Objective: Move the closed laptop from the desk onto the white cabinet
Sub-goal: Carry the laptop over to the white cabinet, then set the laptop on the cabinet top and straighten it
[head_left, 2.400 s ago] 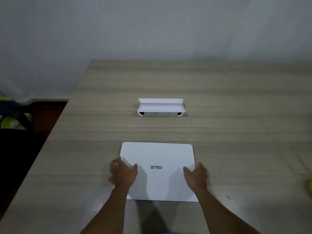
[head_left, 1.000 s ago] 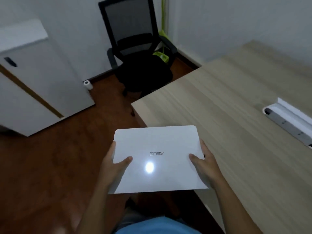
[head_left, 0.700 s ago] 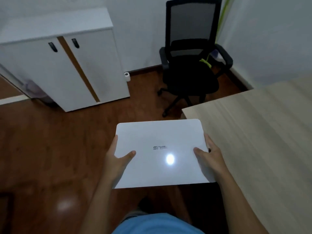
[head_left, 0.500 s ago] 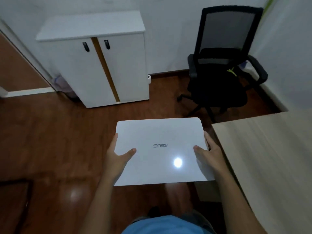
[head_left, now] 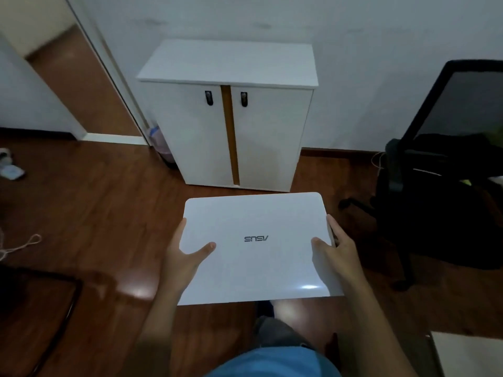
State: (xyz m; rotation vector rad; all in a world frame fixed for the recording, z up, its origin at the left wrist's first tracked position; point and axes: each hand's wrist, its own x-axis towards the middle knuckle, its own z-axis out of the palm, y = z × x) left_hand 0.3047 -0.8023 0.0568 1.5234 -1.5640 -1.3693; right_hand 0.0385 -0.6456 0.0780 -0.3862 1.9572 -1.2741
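Far left, a doorway (head_left: 79, 85) opened onto more wood floor (head_left: 95, 213), w/ a small pale object (head_left: 12, 172) lying by the left edge; can't tell what it was. Left hand (head_left: 185, 257) gripped the closed laptop (head_left: 255, 248) on its left side, thumb on the lid, fingers out of sight beneath. Laptop was white, lid up, logo upside down to the camera, held level in the air over the floor, near side of the white cabinet (head_left: 231, 63) & apart from it. Cabinet stood against the far wall, two doors shut, dark handles. Right hand (head_left: 336, 257) clasped the laptop's right side the same way. Black office chair (head_left: 441, 170) sat far right. Table (head_left: 468, 355) corner showed at near right.
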